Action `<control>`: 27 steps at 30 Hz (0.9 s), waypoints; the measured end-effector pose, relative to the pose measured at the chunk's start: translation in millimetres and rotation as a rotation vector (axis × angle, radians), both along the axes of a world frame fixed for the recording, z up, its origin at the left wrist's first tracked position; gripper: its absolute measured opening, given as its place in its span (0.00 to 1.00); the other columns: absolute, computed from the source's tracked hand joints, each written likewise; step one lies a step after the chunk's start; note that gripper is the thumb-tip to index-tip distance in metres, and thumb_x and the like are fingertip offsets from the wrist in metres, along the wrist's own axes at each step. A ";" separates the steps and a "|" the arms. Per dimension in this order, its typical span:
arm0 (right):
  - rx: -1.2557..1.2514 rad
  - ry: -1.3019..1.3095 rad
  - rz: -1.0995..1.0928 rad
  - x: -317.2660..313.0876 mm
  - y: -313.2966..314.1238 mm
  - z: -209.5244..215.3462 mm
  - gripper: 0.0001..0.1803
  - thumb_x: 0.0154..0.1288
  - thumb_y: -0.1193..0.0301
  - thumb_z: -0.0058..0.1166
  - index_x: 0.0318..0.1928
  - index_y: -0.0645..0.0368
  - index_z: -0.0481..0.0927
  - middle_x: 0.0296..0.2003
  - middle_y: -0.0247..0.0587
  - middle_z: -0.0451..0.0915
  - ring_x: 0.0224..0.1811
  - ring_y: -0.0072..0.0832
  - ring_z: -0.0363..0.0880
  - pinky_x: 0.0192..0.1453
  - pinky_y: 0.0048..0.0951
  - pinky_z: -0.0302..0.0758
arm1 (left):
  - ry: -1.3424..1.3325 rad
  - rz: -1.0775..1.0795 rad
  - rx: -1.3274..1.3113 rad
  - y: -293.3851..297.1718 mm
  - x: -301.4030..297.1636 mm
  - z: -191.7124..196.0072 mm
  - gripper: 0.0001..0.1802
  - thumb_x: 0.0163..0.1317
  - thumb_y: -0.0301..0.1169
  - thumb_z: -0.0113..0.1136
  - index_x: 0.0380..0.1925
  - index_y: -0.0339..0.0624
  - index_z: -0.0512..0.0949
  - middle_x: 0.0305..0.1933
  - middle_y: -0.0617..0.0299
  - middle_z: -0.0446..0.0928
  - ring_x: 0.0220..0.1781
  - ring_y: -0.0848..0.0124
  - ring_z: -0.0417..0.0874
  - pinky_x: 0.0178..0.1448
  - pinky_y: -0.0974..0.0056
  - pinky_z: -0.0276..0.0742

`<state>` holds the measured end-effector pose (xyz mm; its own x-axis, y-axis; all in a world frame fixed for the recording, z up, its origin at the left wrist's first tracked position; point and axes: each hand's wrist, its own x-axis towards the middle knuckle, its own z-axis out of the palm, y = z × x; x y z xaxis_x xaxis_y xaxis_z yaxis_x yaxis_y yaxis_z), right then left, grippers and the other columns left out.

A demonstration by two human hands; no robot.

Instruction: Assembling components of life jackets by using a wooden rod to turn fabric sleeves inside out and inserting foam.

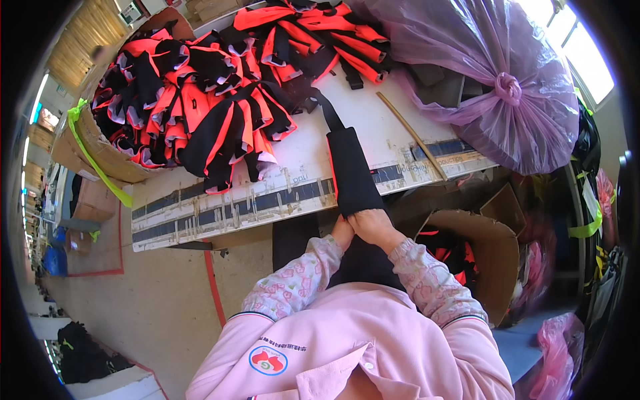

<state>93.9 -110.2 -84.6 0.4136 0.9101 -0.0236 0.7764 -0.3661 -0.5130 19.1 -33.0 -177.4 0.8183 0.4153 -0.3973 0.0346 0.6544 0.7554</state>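
A long black fabric sleeve-like piece [351, 170] with an orange edge on its left side lies across the table's front edge. From its far end a narrow black strap [328, 109] runs up toward the pile. My right hand [374, 227] is closed over the near end of the piece. Tucked against it, my left hand [343, 233] is closed at the same end, its fingers partly hidden. Beyond them, a heap of orange and black fabric pieces [193, 110] covers the left and middle of the table.
The white table [267, 200] has worn tape along its front edge. A wooden stick [411, 135] lies to the right, near a large tied purple plastic bag [467, 67]. Under the table at right stands an open cardboard box [497, 257] with orange and black pieces inside.
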 end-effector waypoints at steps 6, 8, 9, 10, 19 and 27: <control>-0.046 0.338 0.142 24.8 -0.2 47.8 0.11 0.58 0.69 0.52 0.32 0.66 0.79 0.26 0.52 0.79 0.24 0.38 0.78 0.31 0.33 0.74 | -0.122 -0.092 -0.020 6.3 -2.5 16.4 0.15 0.68 0.37 0.42 0.48 0.42 0.71 0.41 0.56 0.78 0.34 0.69 0.80 0.41 0.64 0.77; 0.206 0.969 0.051 34.5 -19.5 72.0 0.14 0.56 0.79 0.52 0.45 0.64 0.77 0.32 0.49 0.81 0.30 0.38 0.80 0.36 0.32 0.76 | -0.243 -0.167 -0.051 2.2 -6.1 23.8 0.16 0.68 0.38 0.42 0.47 0.40 0.73 0.39 0.55 0.79 0.32 0.69 0.81 0.37 0.64 0.78; 0.314 0.543 0.066 40.3 -23.8 82.1 0.18 0.53 0.79 0.53 0.48 0.64 0.75 0.38 0.49 0.79 0.39 0.40 0.79 0.44 0.34 0.74 | -0.139 -0.113 -0.053 1.4 1.1 42.3 0.16 0.68 0.40 0.42 0.44 0.41 0.72 0.33 0.56 0.78 0.29 0.68 0.80 0.37 0.63 0.77; 0.410 0.110 0.087 44.7 -23.3 87.3 0.23 0.51 0.80 0.53 0.51 0.64 0.73 0.45 0.49 0.78 0.48 0.41 0.77 0.53 0.35 0.72 | -0.038 -0.054 -0.049 2.8 7.2 52.0 0.16 0.69 0.43 0.41 0.41 0.42 0.71 0.28 0.56 0.76 0.26 0.67 0.79 0.36 0.61 0.77; 0.300 -0.180 0.213 22.9 6.6 7.5 0.30 0.48 0.79 0.51 0.57 0.63 0.68 0.59 0.49 0.67 0.65 0.40 0.61 0.70 0.38 0.54 | 0.029 0.095 0.411 -5.4 5.3 16.3 0.09 0.63 0.32 0.47 0.40 0.43 0.73 0.32 0.63 0.76 0.30 0.74 0.78 0.32 0.69 0.75; 0.299 -0.057 0.317 35.6 1.8 12.1 0.24 0.56 0.76 0.49 0.56 0.63 0.71 0.59 0.50 0.67 0.65 0.41 0.61 0.70 0.40 0.54 | -0.129 -0.155 -0.284 14.2 -15.7 22.4 0.16 0.61 0.37 0.52 0.48 0.44 0.73 0.48 0.59 0.75 0.53 0.64 0.74 0.58 0.52 0.68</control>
